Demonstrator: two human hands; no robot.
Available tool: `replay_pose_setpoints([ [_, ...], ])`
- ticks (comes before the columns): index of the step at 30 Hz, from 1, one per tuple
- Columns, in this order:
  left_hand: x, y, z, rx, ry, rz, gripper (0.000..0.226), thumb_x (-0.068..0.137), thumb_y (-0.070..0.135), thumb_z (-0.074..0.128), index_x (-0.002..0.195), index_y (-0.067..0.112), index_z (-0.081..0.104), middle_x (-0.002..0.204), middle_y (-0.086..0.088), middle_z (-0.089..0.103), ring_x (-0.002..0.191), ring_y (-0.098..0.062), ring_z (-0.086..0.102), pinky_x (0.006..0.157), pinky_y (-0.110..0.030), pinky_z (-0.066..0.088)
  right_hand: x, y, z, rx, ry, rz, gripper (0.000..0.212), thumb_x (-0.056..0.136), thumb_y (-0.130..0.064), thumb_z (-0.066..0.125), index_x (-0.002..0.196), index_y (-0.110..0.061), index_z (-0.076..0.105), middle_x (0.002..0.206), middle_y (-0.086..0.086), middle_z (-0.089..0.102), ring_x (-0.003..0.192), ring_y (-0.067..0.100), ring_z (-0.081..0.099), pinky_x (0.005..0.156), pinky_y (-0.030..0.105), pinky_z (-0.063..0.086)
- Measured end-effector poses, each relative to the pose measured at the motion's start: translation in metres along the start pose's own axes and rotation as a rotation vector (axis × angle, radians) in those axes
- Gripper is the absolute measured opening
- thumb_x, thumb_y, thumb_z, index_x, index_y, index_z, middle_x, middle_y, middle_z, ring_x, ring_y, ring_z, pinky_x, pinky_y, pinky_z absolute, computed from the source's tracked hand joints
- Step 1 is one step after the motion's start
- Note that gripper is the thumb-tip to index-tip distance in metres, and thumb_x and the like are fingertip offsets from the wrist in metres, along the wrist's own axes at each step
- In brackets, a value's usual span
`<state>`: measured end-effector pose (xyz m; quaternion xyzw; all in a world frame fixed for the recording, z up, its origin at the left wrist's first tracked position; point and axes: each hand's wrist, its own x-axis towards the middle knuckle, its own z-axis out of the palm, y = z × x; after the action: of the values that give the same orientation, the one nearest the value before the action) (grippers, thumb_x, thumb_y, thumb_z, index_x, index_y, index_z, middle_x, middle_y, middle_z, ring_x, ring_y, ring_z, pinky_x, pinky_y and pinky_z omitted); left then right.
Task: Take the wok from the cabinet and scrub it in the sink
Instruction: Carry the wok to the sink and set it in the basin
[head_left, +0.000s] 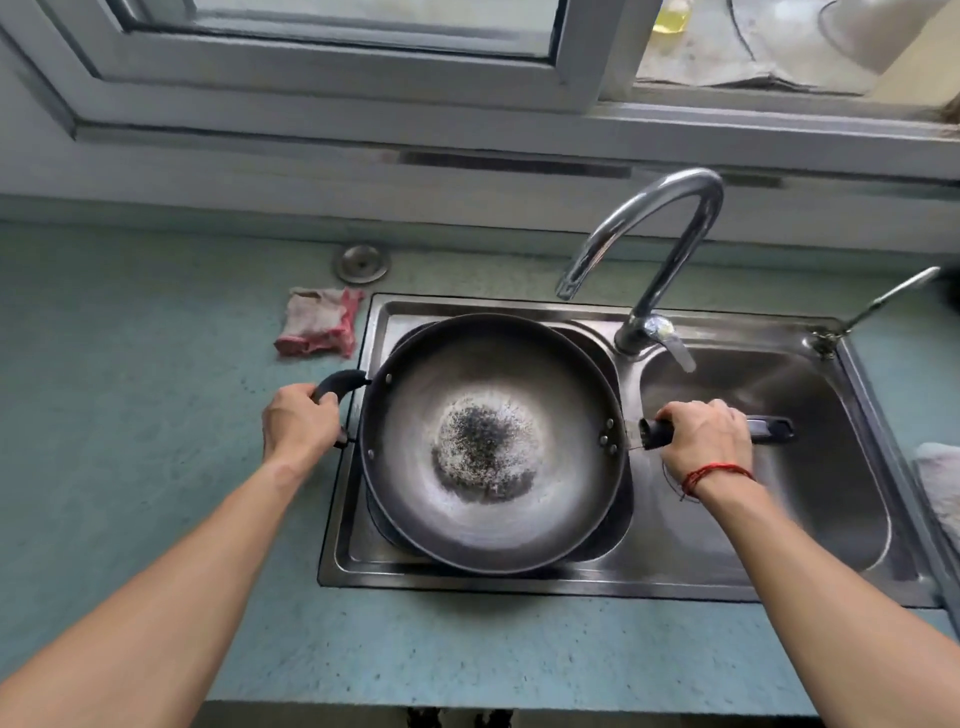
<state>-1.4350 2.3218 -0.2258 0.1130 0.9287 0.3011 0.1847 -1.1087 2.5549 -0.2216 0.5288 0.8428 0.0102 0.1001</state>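
A dark round wok (493, 441) is seen from above, placed over the left basin (615, 525) of a steel sink (571, 584) and covering nearly all of it. Whether it rests on the basin or is held just above it cannot be told. A dark speckled patch (485, 452) is seen at the centre of its grey inside.

The wok is held at both sides. Its short black loop handle (340, 384), above the sink's left rim, is gripped by the left hand (298, 423), with the fingers curled round it. Its long handle (771, 430), also black, reaches out over the right basin (810, 499) and is gripped by the right hand (704, 441), with the fingers wrapped over it close to the wok. A red string (714, 474) is worn on the right wrist.

A curved chrome faucet (660, 249) is mounted on the sink's back rim between the two basins, and its spout is arched over to the left. A smaller tap (883, 301) is fixed at the sink's back right corner.

The sink is set in a pale blue-green counter (130, 364). A crumpled pink and grey cloth (319, 322) is laid on the counter just beside the sink's back left corner, and a round metal cap (361, 263) is set into the counter behind it. A window frame (332, 93) is seen along the wall behind the counter.
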Motion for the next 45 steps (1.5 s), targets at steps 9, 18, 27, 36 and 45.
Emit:
replay_pose_setpoints([
  [9, 0.027, -0.008, 0.022, 0.078, -0.045, 0.069, 0.021, 0.095, 0.016, 0.052, 0.092, 0.006, 0.070, 0.079, -0.017, 0.072, 0.091, -0.030, 0.061, 0.076, -0.031, 0.042, 0.021, -0.007, 0.024, 0.019, -0.040, -0.018, 0.023, 0.075, -0.013, 0.064, 0.094, -0.022, 0.074, 0.087, 0.008, 0.071, 0.089, 0.034, 0.056, 0.073, 0.036, 0.038],
  [18, 0.038, -0.022, 0.033, 0.112, -0.067, 0.083, 0.023, 0.093, 0.022, 0.051, 0.090, 0.012, 0.071, 0.082, -0.016, 0.069, 0.092, -0.030, 0.062, 0.082, -0.035, 0.047, 0.026, -0.009, 0.030, 0.104, -0.088, 0.007, 0.028, 0.075, -0.005, 0.065, 0.099, -0.017, 0.073, 0.092, 0.014, 0.070, 0.094, 0.037, 0.056, 0.080, 0.037, 0.042],
  [27, 0.042, -0.019, 0.029, 0.164, -0.125, 0.101, 0.035, 0.088, 0.042, 0.050, 0.101, 0.014, 0.065, 0.095, -0.012, 0.068, 0.101, -0.028, 0.061, 0.088, -0.041, 0.048, 0.030, -0.010, 0.031, 0.134, -0.110, 0.040, 0.030, 0.074, -0.006, 0.066, 0.101, -0.018, 0.073, 0.094, 0.013, 0.070, 0.093, 0.036, 0.059, 0.081, 0.037, 0.045],
  [36, 0.080, 0.012, 0.010, 0.173, 0.147, 0.117, 0.050, 0.097, 0.038, 0.051, 0.131, 0.002, 0.044, 0.135, -0.018, 0.042, 0.127, -0.031, 0.039, 0.093, -0.042, 0.038, 0.033, -0.024, 0.028, 0.194, -0.117, 0.077, 0.051, 0.069, -0.020, 0.064, 0.119, -0.018, 0.065, 0.109, 0.010, 0.069, 0.106, 0.033, 0.058, 0.092, 0.038, 0.046],
  [45, 0.124, 0.027, 0.025, 0.177, 0.140, -0.049, 0.045, 0.103, 0.029, 0.040, 0.132, -0.004, 0.043, 0.137, -0.029, 0.049, 0.131, -0.043, 0.037, 0.102, -0.050, 0.036, 0.035, -0.032, 0.029, 0.281, -0.054, 0.132, 0.048, 0.076, -0.016, 0.059, 0.123, -0.016, 0.062, 0.109, 0.012, 0.068, 0.106, 0.034, 0.057, 0.092, 0.041, 0.045],
])
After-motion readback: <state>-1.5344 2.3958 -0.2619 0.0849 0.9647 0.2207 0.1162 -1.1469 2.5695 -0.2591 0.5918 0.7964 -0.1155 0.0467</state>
